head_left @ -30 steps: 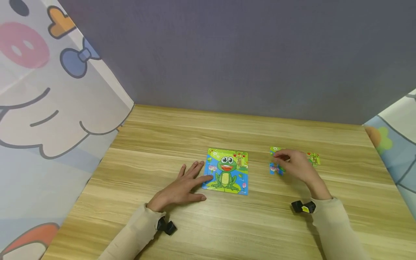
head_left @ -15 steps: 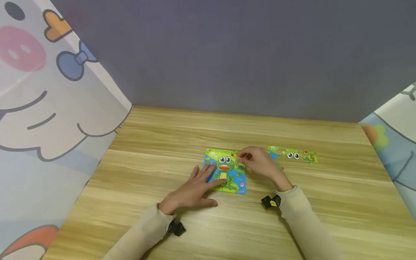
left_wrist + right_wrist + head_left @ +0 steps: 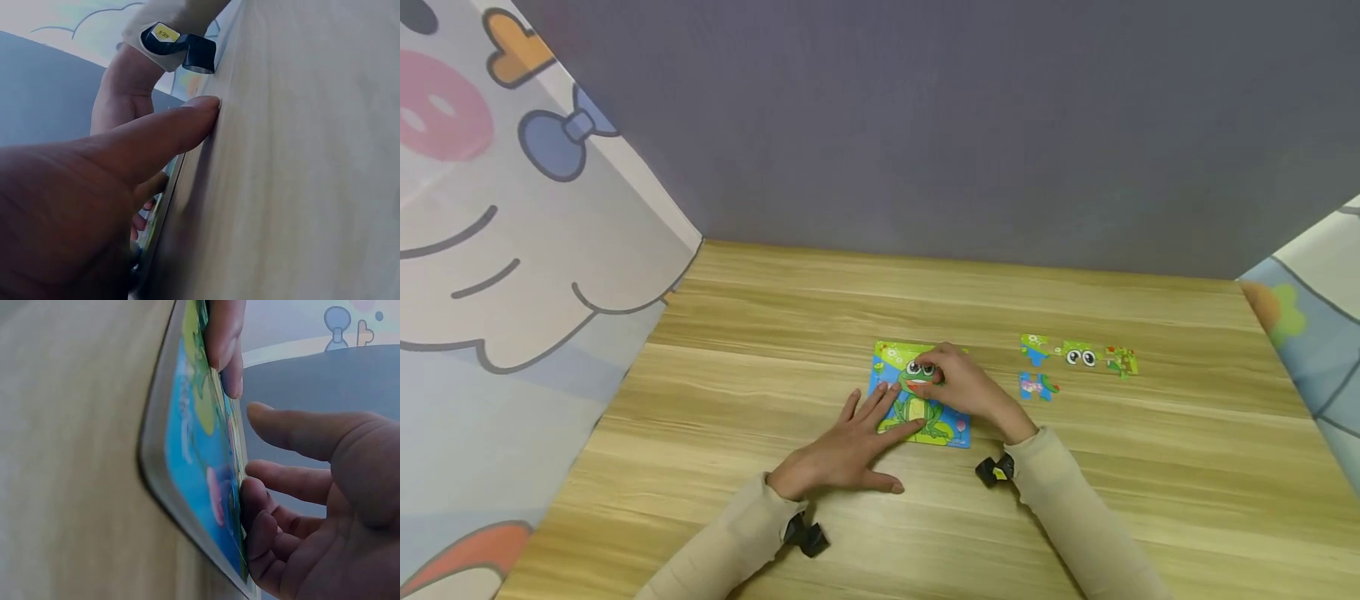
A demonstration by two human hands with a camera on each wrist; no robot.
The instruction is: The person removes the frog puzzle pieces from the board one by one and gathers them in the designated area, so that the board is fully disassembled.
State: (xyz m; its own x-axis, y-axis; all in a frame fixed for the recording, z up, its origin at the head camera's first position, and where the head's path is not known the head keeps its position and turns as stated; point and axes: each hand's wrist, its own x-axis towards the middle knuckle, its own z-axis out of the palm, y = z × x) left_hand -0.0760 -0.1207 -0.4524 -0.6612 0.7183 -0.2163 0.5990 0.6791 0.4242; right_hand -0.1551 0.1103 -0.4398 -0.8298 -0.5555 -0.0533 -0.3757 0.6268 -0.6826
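A square frog puzzle board (image 3: 951, 431) lies flat on the table. My left hand (image 3: 842, 442) rests with spread fingers across its lower left part, the thumb on the wood in front. Above the frog's face hovers or touches my right hand (image 3: 966, 387); I cannot tell which. In the right wrist view, the right thumb (image 3: 294, 431) and index finger stand apart with nothing visible between them, and the other fingers curl near the board's surface. To the right lie loose puzzle pieces: a flower piece (image 3: 1034, 347), an eyes piece (image 3: 1080, 355), a tree piece (image 3: 1122, 360) and a pink-lily piece (image 3: 1037, 387).
The wood-grain table (image 3: 760, 333) ends at a grey partition (image 3: 925, 125) at the back. Cartoon-printed panels (image 3: 550, 292) stand at both sides. Each wrist wears a small black camera mount (image 3: 805, 536).
My right hand has moved left from the loose pieces, over the board's upper right, to the frog's face. The left hand has slid a little right, further onto the board.
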